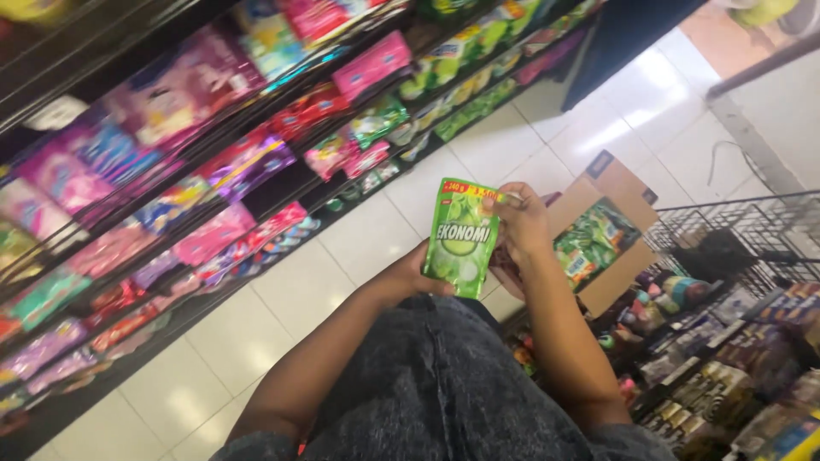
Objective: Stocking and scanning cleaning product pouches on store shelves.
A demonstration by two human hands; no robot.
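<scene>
We are down in a shop aisle, looking at a floor (282, 299) of big, glossy white tiles with dark joints, light glaring off them. On the left, dark shelves (111, 256) run away from us, packed with soft, shiny packets (213, 235) in pink, purple, red and green, crinkled and slumped against each other.

In the middle we hold up a green pouch (461, 237), flat and glossy, with a lime picture on its face and a red strip along the top edge. It stands upright above our lap, between both hands. Our left hand (414, 271) grips it from underneath, fingers hidden behind the pouch. Our right hand (521, 224) is closed on its upper right corner, thumb on the front.

Just right of the pouch sits an open brown cardboard box (611, 230), stiff and square-edged, with more green pouches inside. Far right is a black wire basket (735, 235), thin bars in a grid. Near right, low racks (726, 358) carry small jars and cartons, too blurred to tell apart. Our lap is covered by mottled grey denim (436, 384).
</scene>
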